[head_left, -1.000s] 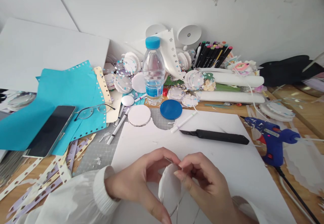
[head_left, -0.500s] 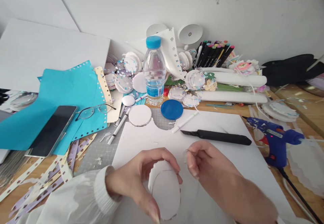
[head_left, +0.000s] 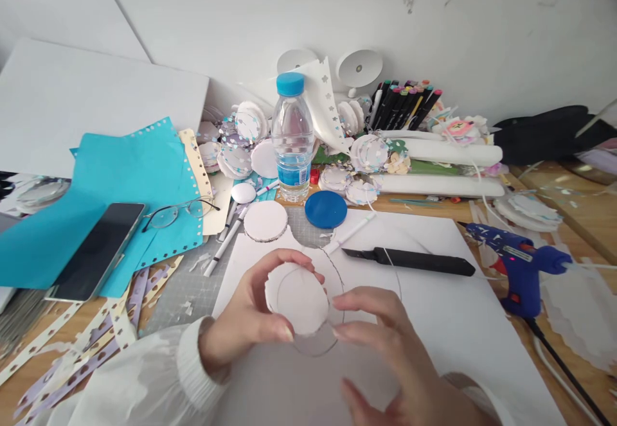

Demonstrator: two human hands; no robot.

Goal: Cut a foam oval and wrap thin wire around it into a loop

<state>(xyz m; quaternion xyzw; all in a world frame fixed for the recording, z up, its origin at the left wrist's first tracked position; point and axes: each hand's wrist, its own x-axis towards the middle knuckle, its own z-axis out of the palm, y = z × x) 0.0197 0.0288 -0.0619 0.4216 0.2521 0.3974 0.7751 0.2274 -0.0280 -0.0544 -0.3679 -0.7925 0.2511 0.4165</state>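
Note:
My left hand (head_left: 253,313) grips a white round disc (head_left: 299,301) by its edge, thumb at the near side and fingers behind. The disc has a ragged rim and a faint curved line on its face. My right hand (head_left: 385,342) is just right of it, fingers spread; the fingertips are close to the disc's rim, and whether they touch it I cannot tell. Beneath both hands lies a white foam board (head_left: 434,323) with pencilled circles and round cut-outs at its far edge. A black craft knife (head_left: 414,261) rests on the board.
A blue glue gun (head_left: 518,262) stands at the right with its cord. Behind the board are a blue disc (head_left: 326,209), another white disc (head_left: 265,220), a water bottle (head_left: 292,140) and a white pen (head_left: 351,232). Glasses (head_left: 180,212) and a phone (head_left: 99,249) lie on blue paper (head_left: 130,169).
The disc has moved up and left in my left hand, its face tilted upward. My right hand has gone from pinched fingers to spread ones, closer to the disc. Pencilled circles now show.

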